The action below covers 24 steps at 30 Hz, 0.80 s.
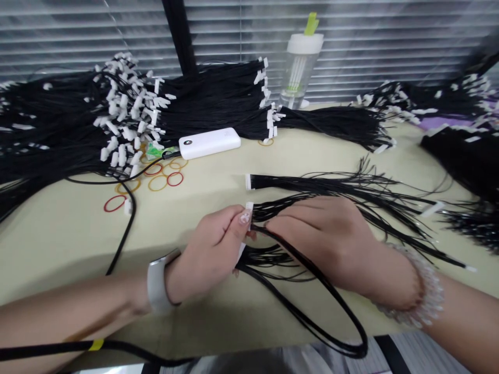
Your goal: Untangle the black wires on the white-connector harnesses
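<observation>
Connector: pinched in left hand
Wires: long axis rightward from connector
Right hand: curled, right of connector; hold hidden

A narrow white connector stands nearly upright in the picture over the pale worktop, partly covered, with a flat bunch of thin black wires running rightward from it. Below it, a second white connector sits tilted, its own black wires spreading right. A thick black loop sweeps down toward the near edge and bends back beneath the connectors.
</observation>
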{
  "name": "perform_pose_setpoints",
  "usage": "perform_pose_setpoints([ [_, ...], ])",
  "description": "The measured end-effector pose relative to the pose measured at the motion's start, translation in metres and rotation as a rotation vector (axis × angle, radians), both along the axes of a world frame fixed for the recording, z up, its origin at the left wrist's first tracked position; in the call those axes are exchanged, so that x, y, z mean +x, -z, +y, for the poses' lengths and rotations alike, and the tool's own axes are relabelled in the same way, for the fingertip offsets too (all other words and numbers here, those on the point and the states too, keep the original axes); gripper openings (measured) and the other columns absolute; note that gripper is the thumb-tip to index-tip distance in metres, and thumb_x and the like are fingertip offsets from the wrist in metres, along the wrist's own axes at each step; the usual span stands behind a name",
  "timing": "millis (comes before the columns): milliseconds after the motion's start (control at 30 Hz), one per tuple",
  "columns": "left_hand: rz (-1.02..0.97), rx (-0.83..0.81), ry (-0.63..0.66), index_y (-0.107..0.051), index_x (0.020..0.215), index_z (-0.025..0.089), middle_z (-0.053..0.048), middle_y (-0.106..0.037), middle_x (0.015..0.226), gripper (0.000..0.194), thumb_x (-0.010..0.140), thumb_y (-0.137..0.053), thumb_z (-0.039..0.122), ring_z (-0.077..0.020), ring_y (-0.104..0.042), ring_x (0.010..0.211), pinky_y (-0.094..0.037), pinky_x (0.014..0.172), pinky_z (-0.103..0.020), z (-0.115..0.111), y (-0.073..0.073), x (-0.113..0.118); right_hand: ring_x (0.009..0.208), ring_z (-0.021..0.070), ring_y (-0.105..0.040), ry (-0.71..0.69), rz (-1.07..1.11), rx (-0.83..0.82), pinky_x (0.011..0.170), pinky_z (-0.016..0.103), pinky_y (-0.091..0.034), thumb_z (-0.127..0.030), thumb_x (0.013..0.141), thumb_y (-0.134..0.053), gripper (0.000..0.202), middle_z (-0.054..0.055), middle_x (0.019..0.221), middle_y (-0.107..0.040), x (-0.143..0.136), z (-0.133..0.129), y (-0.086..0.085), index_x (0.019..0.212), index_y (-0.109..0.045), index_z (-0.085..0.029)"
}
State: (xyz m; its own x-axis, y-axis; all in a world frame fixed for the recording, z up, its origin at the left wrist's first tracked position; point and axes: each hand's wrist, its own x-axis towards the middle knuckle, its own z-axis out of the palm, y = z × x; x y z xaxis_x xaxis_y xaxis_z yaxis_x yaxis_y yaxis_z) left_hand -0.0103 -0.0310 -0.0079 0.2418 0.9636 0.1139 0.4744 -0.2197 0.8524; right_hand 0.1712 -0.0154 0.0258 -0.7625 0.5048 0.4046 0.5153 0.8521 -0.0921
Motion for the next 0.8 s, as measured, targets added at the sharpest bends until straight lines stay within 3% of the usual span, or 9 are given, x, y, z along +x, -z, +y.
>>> perform_pose_setpoints([
  [467,0.036,-0.015,0.06,-0.042,0.059,0.017,0.003,-0.044,0.054,0.034,0.087,-0.032,0.032,-0.009,-0.041,0.053,-0.032,0.049,-0.02,0.0002,-0.0083,0.0024,0.068,0.0141,-0.054,-0.059,-0.023,0.372,0.061,0.027,-0.042,-0.012,0.081,-0.037,0.029,0.004,0.06,-0.056,-0.0023,-0.0049,-0.0031,0.056,-0.05,-0.017],
  [700,0.084,0.013,0.079,-0.043,0.058,0.016,0.003,-0.045,0.053,0.035,0.087,-0.032,0.031,-0.0081,-0.041,0.051,-0.033,0.049,-0.019,-0.0018,-0.0086,0.0026,0.064,0.0137,-0.052,-0.072,0.002,0.359,0.058,0.027,-0.041,-0.012,0.081,-0.037,0.027,0.004,0.06,-0.056,-0.005,-0.0072,0.0016,0.059,-0.053,-0.016],
  [800,0.061,-0.02,0.049,-0.045,0.059,0.016,0.002,-0.047,0.054,0.036,0.087,-0.032,0.035,-0.0083,-0.043,0.051,-0.035,0.047,-0.019,-0.0016,-0.0071,0.0029,0.061,0.0118,-0.05,-0.046,-0.033,0.255,0.056,0.026,-0.039,-0.015,0.083,-0.037,0.027,0.003,0.061,-0.055,-0.0046,-0.003,0.0016,0.064,-0.055,-0.015],
])
